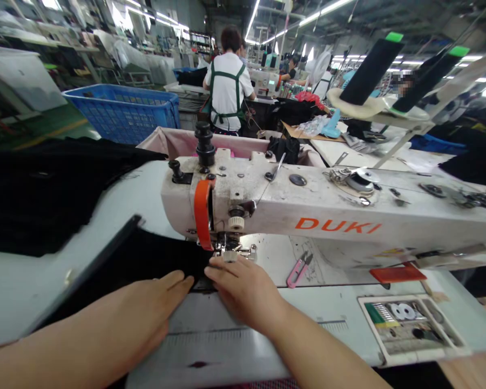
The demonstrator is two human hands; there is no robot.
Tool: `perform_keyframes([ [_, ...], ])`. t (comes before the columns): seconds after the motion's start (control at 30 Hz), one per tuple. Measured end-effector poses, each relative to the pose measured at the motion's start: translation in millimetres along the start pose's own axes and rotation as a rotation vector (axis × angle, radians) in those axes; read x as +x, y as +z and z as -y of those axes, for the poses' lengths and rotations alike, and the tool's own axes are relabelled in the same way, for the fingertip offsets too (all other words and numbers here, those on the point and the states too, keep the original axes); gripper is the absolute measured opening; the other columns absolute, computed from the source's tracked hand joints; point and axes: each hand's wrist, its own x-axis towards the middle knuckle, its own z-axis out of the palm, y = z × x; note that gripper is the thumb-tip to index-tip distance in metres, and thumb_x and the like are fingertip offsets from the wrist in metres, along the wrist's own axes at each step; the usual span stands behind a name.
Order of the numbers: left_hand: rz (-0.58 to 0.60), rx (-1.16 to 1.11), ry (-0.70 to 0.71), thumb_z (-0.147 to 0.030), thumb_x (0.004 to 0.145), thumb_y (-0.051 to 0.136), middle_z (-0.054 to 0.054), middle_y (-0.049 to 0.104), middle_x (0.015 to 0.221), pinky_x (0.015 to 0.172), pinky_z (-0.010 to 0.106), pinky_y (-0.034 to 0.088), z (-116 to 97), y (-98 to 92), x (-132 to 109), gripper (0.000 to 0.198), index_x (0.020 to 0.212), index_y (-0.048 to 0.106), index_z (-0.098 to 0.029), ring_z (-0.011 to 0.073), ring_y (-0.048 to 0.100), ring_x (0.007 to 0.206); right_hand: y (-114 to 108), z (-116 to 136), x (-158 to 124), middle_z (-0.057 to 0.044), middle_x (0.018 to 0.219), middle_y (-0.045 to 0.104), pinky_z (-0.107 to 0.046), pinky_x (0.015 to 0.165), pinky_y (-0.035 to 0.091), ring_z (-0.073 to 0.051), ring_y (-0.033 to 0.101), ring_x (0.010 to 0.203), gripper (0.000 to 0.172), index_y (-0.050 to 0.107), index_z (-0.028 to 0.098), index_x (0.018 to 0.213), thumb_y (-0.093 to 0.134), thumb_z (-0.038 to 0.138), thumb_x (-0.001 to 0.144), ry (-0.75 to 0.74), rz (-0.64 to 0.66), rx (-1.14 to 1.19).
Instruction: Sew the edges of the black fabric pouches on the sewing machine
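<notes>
My left hand (146, 308) lies flat, fingers together, pressing a piece of black fabric (146, 259) onto the sewing table. My right hand (243, 286) also rests flat on the fabric's edge, fingertips right at the presser foot (230, 251) of the white DUKI sewing machine (328, 210). The fabric runs from under the needle area away to the left, with a stiff dark edge sticking up at its far corner. Both hands hold the cloth down; neither grips anything.
Pink thread snips (298, 270) lie right of the presser foot. A pile of black cloth (44, 189) covers the table's left. A blue crate (121, 111) stands behind. A tray of small parts (409, 321) sits at right. A person in a green apron (229, 81) works ahead.
</notes>
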Motion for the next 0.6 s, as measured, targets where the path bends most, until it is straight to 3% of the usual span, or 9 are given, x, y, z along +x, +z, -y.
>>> perform_keyframes([
  [0.07, 0.075, -0.114, 0.059, -0.024, 0.102, 0.062, 0.002, 0.084, 0.121, 0.09, 0.025, 0.066, -5.0, -8.7, 9.4, 0.031, 0.126, 0.081, -0.029, 0.0201, 0.082, 0.103, 1.8, -0.6, -1.6, -0.011, 0.135, 0.077, -0.036, 0.099, 0.059, -0.022, 0.073, 0.112, 0.026, 0.072, 0.019, 0.131, 0.06, 0.015, 0.108, -0.043, 0.004, -0.027],
  [0.13, 0.031, -0.156, 0.039, -0.028, 0.109, 0.055, -0.001, 0.084, 0.117, 0.091, 0.023, 0.066, -1.6, -11.9, 22.3, 0.03, 0.122, 0.081, -0.031, 0.0164, 0.081, 0.103, 1.0, -0.7, -2.0, -0.01, 0.134, 0.077, -0.036, 0.095, 0.06, -0.023, 0.073, 0.108, 0.022, 0.075, 0.019, 0.123, 0.061, 0.016, 0.107, -0.063, -0.013, -0.027],
  [0.23, -0.192, -0.044, 0.012, -0.019, 0.109, 0.044, 0.006, 0.078, 0.136, 0.113, 0.037, 0.06, 9.5, 4.8, 34.5, 0.04, 0.133, 0.076, -0.021, 0.0223, 0.074, 0.127, -2.1, 1.7, -1.4, -0.008, 0.122, 0.08, -0.036, 0.089, 0.06, -0.023, 0.073, 0.102, 0.021, 0.077, 0.018, 0.114, 0.059, 0.012, 0.105, -0.082, -0.011, 0.003],
  [0.3, -0.269, 0.051, 0.056, -0.011, 0.106, 0.041, 0.009, 0.073, 0.146, 0.12, 0.041, 0.054, 15.1, 24.9, 34.3, 0.046, 0.139, 0.073, -0.016, 0.0238, 0.067, 0.137, -3.2, 4.7, -1.2, -0.008, 0.115, 0.081, -0.037, 0.09, 0.06, -0.022, 0.073, 0.1, 0.023, 0.076, 0.017, 0.11, 0.055, 0.009, 0.104, -0.114, 0.009, 0.019],
  [0.43, -0.308, 0.099, 0.085, -0.007, 0.103, 0.046, 0.009, 0.07, 0.15, 0.125, 0.038, 0.05, 21.7, 48.9, 28.2, 0.048, 0.143, 0.07, -0.017, 0.0218, 0.063, 0.142, -0.7, 10.3, -2.1, -0.009, 0.111, 0.081, -0.037, 0.087, 0.058, -0.022, 0.072, 0.097, 0.023, 0.075, 0.016, 0.111, 0.055, 0.008, 0.102, -0.114, 0.026, 0.015],
  [0.6, -0.292, 0.136, 0.142, -0.003, 0.1, 0.046, 0.008, 0.075, 0.14, 0.119, 0.036, 0.053, 31.4, 39.8, 36.2, 0.049, 0.141, 0.069, -0.017, 0.0212, 0.069, 0.133, 2.2, 11.7, -1.7, -0.009, 0.118, 0.08, -0.036, 0.086, 0.056, -0.022, 0.069, 0.097, 0.024, 0.074, 0.015, 0.117, 0.054, 0.008, 0.106, -0.101, -0.034, 0.009],
])
